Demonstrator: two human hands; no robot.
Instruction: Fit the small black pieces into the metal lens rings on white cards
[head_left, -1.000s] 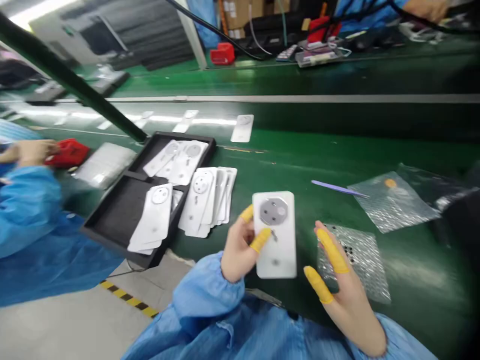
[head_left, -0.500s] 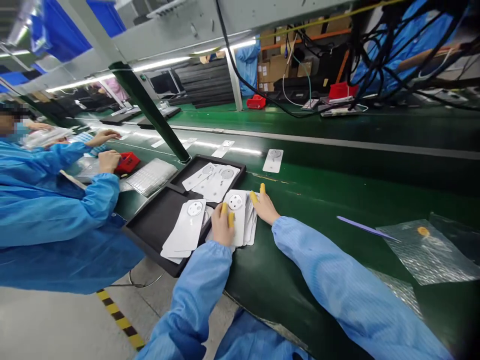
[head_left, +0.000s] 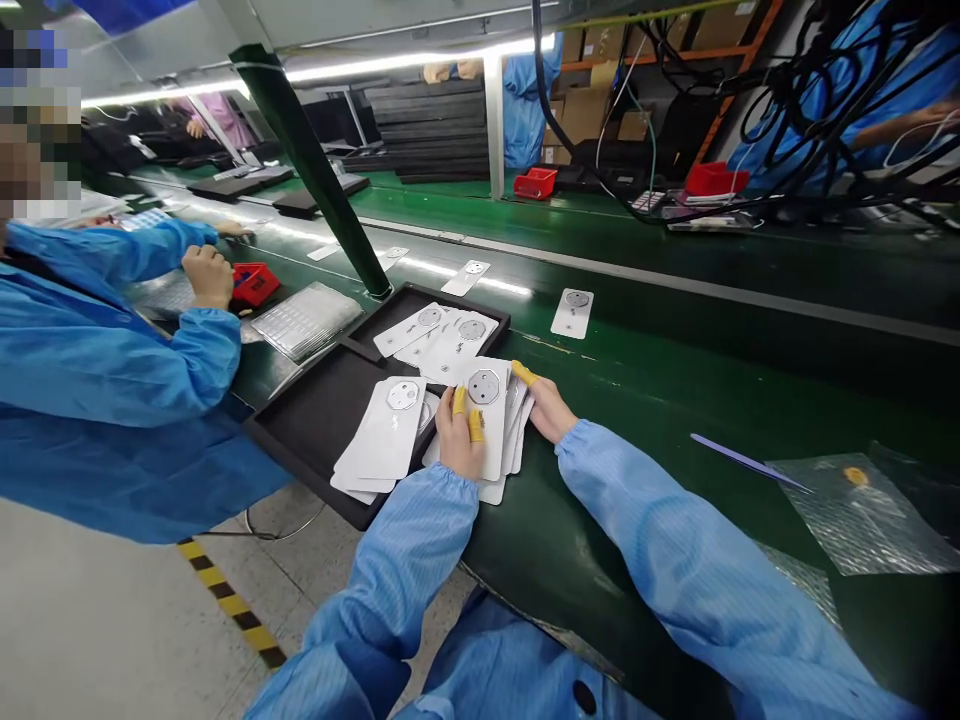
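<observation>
A fanned stack of thin white panels (head_left: pixel 489 428), each with a round grey disc near its top, stands between my hands at the table's front edge. My left hand (head_left: pixel 460 438), with yellow finger cots, grips the stack's left side with its fingers over the top panel. At the upper right edge of the stack my right hand (head_left: pixel 550 404), also in yellow cots, closes on the panels. Close to my left hand, more white panels (head_left: pixel 386 435) lie overlapping in a black tray (head_left: pixel 296 425). Another pile of white panels (head_left: pixel 450 340) rests in a second black tray (head_left: pixel 409 296) behind.
Single panels (head_left: pixel 572 313) lie along the green bench. At right are a purple stick-like tool (head_left: pixel 742 460) and a clear bubble bag (head_left: pixel 862 510). A green post (head_left: pixel 315 175) rises beyond the trays. A co-worker's sleeve (head_left: pixel 112 360) and a red bin (head_left: pixel 253 284) are at left.
The camera view has shifted slightly. My right hand's fingers, spread beside the stack before, are now closed on its edge. My left hand stays on the panels, and the stack looks lifted a little.
</observation>
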